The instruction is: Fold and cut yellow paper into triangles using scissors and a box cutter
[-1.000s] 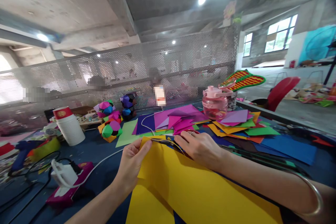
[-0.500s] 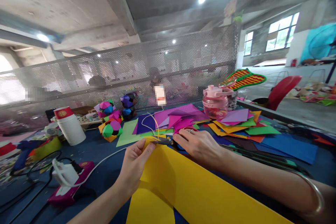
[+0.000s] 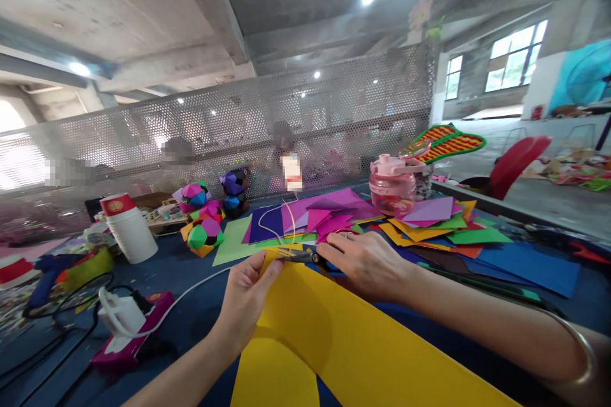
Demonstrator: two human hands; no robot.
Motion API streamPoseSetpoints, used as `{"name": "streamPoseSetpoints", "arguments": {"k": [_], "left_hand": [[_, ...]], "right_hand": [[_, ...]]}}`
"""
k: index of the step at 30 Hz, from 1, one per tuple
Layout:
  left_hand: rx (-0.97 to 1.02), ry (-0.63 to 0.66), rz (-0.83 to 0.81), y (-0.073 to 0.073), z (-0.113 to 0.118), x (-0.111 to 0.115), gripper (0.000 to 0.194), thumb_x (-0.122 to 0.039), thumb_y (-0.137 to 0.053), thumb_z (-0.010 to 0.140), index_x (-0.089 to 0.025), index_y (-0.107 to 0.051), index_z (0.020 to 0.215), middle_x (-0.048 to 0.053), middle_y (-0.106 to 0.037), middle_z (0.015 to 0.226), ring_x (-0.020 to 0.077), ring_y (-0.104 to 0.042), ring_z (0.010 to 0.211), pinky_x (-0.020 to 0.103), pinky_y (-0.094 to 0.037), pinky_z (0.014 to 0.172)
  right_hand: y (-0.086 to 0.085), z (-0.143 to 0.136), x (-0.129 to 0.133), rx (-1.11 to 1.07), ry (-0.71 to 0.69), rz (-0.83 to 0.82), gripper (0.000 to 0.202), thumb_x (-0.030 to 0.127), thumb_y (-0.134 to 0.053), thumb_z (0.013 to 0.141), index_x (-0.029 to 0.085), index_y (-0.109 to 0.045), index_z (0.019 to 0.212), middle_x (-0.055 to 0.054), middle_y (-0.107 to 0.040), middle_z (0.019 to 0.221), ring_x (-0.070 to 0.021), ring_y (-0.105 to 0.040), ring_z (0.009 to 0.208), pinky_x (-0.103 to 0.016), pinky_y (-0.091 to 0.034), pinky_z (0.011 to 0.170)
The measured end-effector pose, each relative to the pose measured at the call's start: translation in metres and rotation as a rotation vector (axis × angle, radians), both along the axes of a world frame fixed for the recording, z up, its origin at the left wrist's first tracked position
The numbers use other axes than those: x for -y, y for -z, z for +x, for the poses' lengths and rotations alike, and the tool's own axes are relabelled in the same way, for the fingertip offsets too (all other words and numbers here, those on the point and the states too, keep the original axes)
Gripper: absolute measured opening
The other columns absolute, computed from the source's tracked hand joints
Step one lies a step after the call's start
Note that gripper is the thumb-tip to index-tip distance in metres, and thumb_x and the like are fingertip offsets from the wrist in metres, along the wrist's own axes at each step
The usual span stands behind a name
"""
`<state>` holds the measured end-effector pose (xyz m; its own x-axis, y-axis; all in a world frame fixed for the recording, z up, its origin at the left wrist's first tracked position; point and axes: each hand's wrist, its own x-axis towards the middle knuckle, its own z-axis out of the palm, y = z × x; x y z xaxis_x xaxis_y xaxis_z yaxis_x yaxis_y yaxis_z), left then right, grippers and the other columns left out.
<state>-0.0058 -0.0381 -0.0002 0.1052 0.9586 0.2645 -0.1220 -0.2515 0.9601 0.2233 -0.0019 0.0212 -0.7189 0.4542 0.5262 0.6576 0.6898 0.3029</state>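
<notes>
A large yellow paper sheet [image 3: 363, 331] hangs toward me, bent over with a fold near the bottom. My left hand [image 3: 251, 289] pinches its upper left corner between thumb and fingers. Scissors [image 3: 303, 258] lie across the sheet's top edge, their blades pointing left toward my left thumb. My right hand [image 3: 358, 261] is closed around the scissors' handles, which its fingers partly hide. Thin yellow strips stick up where the blades meet the paper.
Colored paper sheets [image 3: 334, 210] and a pink bottle [image 3: 392, 187] stand behind my hands. To the left are stacked paper cups [image 3: 131, 235], paper balls [image 3: 203, 235] and a purple power strip [image 3: 133, 337] with cables. A perforated metal screen [image 3: 324, 121] rises behind the table.
The thin yellow strip above the scissors has swung slightly to the right. Both hands keep nearly the same places, and the view has shifted a little.
</notes>
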Motion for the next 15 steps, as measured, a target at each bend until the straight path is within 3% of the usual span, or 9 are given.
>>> {"name": "streamPoseSetpoints", "arguments": {"k": [6,15], "left_hand": [[-0.030,-0.015,0.054,0.0030,0.0006,-0.0010,0.026,-0.041,-0.073,0.085,-0.022,-0.076,0.102,0.005,-0.075,0.099,0.0218,-0.067,0.094,0.026,-0.050,0.078],[-0.139,-0.085,0.127,0.0050,-0.0020,-0.0034,0.026,-0.041,-0.070,0.087,-0.020,-0.076,0.101,0.004,-0.073,0.089,0.0181,-0.064,0.081,0.023,-0.049,0.070]], "right_hand": [[-0.0045,0.0008,0.0040,0.024,-0.003,-0.167,0.036,0.047,-0.046,0.097,0.016,-0.062,0.106,-0.008,-0.068,0.092,-0.0171,-0.059,0.064,-0.031,-0.014,0.051],[-0.0091,0.0009,0.0051,0.012,0.007,-0.245,0.034,0.047,-0.053,0.093,0.019,-0.062,0.111,-0.007,-0.070,0.096,-0.0190,-0.062,0.068,-0.030,-0.016,0.053]]}}
